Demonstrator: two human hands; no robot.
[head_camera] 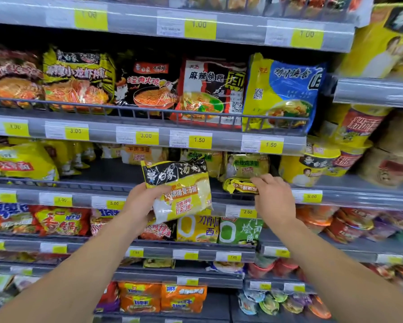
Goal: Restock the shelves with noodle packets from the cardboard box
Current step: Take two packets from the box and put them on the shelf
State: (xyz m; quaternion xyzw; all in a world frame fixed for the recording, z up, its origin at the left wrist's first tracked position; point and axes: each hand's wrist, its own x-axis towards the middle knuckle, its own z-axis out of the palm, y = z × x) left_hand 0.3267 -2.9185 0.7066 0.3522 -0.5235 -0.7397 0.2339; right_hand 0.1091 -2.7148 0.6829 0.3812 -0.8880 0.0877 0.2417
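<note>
My left hand (pixel 141 202) grips a yellow, white and black noodle packet (pixel 180 190) by its lower left side, held tilted in front of the middle shelf (pixel 107 176). My right hand (pixel 273 197) holds the right end of a small yellow packet (pixel 239 185) that lies flat at the shelf's front edge. Behind it stand two green-yellow noodle packets (pixel 247 165). The cardboard box is out of view.
A dark gap on the middle shelf lies left of the held packet, between it and the yellow multipacks (pixel 21 163). Packed shelves of noodle bags stand above (pixel 209 89) and below (pixel 195 228). Cup noodles (pixel 312 169) fill the unit to the right.
</note>
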